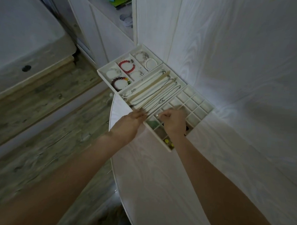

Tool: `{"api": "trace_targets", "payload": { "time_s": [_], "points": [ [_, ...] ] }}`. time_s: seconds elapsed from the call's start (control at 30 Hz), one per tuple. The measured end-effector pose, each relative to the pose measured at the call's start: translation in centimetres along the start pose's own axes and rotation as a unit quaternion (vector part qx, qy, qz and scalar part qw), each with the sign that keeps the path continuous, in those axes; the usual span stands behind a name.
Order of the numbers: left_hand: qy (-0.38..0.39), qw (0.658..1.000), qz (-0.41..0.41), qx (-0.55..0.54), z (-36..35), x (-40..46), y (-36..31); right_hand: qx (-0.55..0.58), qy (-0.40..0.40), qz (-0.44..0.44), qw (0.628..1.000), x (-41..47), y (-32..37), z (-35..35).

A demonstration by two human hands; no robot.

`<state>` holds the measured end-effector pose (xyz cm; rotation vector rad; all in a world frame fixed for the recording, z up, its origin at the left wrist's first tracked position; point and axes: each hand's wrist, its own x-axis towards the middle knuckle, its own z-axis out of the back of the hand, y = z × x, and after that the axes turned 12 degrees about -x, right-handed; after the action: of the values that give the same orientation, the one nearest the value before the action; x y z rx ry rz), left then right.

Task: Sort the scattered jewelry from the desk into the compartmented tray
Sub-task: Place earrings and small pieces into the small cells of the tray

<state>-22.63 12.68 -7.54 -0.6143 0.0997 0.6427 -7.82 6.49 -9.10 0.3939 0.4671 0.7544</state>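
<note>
Both forearms reach over the white desk [158, 173] to the cream compartmented tray [207, 111]. The right hand [174, 121], fingers curled, pinches something small over the grid cells; what it is cannot be told. The left hand [129, 123] lies flat beside it, fingertips touching the chain necklaces [155, 93]. Beyond them sit beaded bracelets [126, 67]. No writing is legible.

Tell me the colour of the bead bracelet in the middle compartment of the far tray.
Red, with a couple of darker beads: the bracelet shows clearly in the head view.

left hand [132, 119] at necklace tray [164, 75] edge | right hand [173, 120] curled over grid tray [206, 114]
</note>
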Motion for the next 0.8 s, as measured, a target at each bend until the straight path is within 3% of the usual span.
{"api": "trace_targets", "payload": {
  "time_s": [0.37,0.8],
  "points": [
    [-0.006,1.0,-0.009,0.008,-0.7,-0.2,0.1,-0.155,-0.063,-0.033,0.985,-0.5,0.6,-1.0],
    [-0.003,0.999,0.028,0.044,0.0,-0.3,-0.3,-0.235,-0.031,-0.011,0.972,0.0,0.6,-0.7]
  ]
}}
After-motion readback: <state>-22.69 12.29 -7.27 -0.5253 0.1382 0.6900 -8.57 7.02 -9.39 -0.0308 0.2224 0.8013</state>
